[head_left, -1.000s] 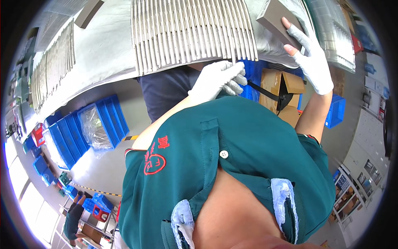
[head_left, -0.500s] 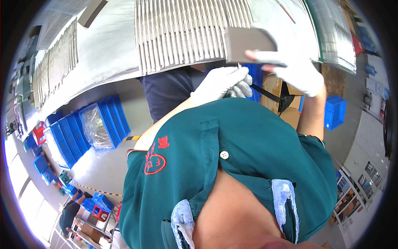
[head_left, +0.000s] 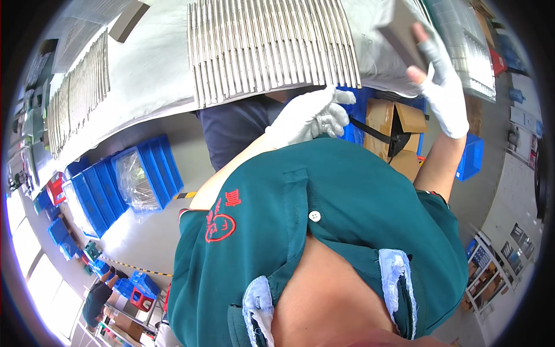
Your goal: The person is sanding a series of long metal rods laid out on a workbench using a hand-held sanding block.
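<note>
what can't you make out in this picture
All in the head view:
Brown-grey block in the right hand: fine surface detail, lost to blur.
Metal rods: far ends, cut off by the top edge.
Left hand: inside of the palm, hidden by its own fingers.
Distant co-worker: hand details, too small.

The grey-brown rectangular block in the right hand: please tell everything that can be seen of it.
The grey-brown rectangular block has a flat plain face and straight edges; blur hides its material. It is slanted, held in the white-gloved right hand, two bare fingertips against it, right of the slim silvery metal rods and apart from them.
</note>
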Motion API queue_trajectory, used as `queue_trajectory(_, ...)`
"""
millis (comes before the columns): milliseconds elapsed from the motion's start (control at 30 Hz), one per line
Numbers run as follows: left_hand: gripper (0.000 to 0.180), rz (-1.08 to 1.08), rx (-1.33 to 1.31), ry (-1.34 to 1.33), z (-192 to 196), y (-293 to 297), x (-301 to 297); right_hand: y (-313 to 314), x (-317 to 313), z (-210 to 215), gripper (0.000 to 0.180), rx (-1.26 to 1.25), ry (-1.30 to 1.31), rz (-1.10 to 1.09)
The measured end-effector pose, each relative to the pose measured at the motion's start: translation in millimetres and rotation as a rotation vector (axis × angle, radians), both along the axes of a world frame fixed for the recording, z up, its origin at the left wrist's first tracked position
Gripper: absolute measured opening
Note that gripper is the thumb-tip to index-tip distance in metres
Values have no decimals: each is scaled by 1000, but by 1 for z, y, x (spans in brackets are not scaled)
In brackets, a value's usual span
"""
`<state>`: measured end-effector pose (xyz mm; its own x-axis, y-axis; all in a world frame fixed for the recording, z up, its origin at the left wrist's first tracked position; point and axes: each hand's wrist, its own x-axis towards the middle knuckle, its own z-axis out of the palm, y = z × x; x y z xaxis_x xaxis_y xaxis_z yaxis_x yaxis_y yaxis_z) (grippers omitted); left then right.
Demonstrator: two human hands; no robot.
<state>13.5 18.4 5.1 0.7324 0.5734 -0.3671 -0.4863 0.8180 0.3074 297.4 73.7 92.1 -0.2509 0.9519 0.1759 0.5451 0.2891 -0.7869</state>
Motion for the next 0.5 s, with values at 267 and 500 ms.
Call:
queue_trajectory(267,53,-250,309,309,-2,0,-4,8,8,-24,72,-66,672,-241)
queue_trajectory(500,53,-15,392,375,4,0,3,8,1,-21,69,-118,798,-175)
